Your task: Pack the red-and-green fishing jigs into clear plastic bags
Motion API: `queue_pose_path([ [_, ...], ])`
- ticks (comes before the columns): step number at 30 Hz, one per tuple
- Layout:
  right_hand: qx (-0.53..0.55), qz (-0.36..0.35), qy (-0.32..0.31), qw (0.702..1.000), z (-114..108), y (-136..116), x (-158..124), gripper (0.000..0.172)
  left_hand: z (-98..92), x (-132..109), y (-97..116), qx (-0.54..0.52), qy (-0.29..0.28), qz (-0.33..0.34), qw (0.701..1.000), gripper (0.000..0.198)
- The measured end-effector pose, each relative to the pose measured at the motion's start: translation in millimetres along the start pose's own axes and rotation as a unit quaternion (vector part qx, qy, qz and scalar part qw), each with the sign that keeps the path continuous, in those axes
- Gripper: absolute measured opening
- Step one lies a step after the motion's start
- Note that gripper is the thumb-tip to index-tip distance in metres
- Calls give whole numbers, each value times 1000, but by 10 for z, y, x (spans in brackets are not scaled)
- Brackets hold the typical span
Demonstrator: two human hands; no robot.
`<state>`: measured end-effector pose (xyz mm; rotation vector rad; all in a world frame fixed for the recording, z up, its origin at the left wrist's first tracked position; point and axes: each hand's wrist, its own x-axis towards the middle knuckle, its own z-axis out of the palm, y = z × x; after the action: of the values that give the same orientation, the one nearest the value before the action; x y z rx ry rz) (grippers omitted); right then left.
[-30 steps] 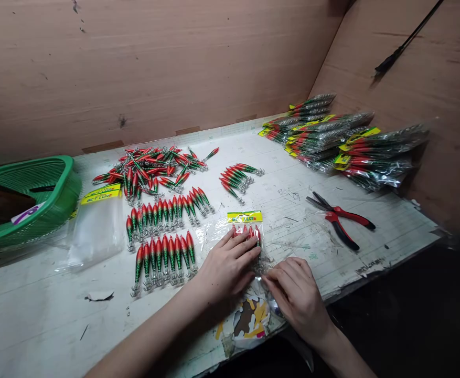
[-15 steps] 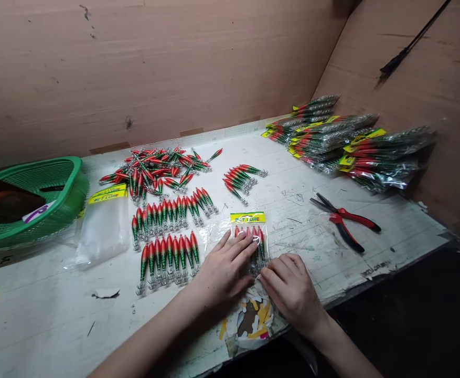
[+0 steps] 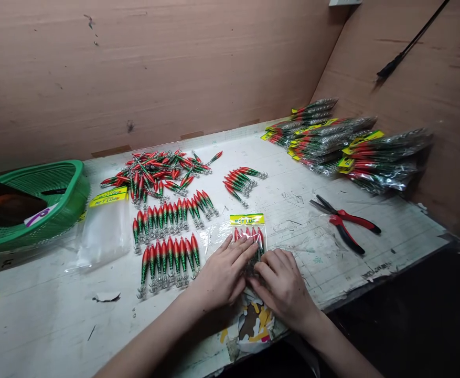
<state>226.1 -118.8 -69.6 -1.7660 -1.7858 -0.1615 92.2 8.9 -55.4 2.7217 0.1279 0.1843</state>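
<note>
A clear bag with a yellow header (image 3: 247, 220) lies near the table's front edge, with several red and green lures inside, their red tips showing. My left hand (image 3: 228, 268) lies over the lures in the bag, fingers stretched out and pressing on the plastic. At the bag's lower end, my right hand (image 3: 280, 281) has its fingers curled together on the bag's edge; the exact spot is partly hidden by the fingers. Left of my hands are rows of loose lures (image 3: 170, 257), and a small group of lures (image 3: 238, 184) lies behind the bag.
Red-handled pliers (image 3: 343, 220) lie to the right. Filled bags (image 3: 332, 136) are piled at the back right. A loose lure heap (image 3: 151, 170), a stack of flat bags (image 3: 106, 231) and a green basket (image 3: 72, 205) are on the left.
My right hand has shifted slightly up and left, closer to my left hand, along the bag's lower end. My left hand stays on the bag.
</note>
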Motion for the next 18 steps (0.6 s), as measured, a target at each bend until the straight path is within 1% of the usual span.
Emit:
queue_pose_path([
  [3,-3,12,-9,1000,24,-9,6,14,30,18,34,3,28,-7,1000,66],
  [6,-9,21,-14,1000,35,-17,9,12,63,36,81,0,55,-28,998,67],
  [10,-15,20,-16,1000,43,-30,35,4,136,47,122,-14,86,-50,995,64],
  [12,-19,20,-12,1000,47,-34,54,4,172,45,126,-16,99,-63,993,63],
  [18,-23,35,-24,999,57,-15,71,6,205,28,102,-9,113,-78,990,64],
])
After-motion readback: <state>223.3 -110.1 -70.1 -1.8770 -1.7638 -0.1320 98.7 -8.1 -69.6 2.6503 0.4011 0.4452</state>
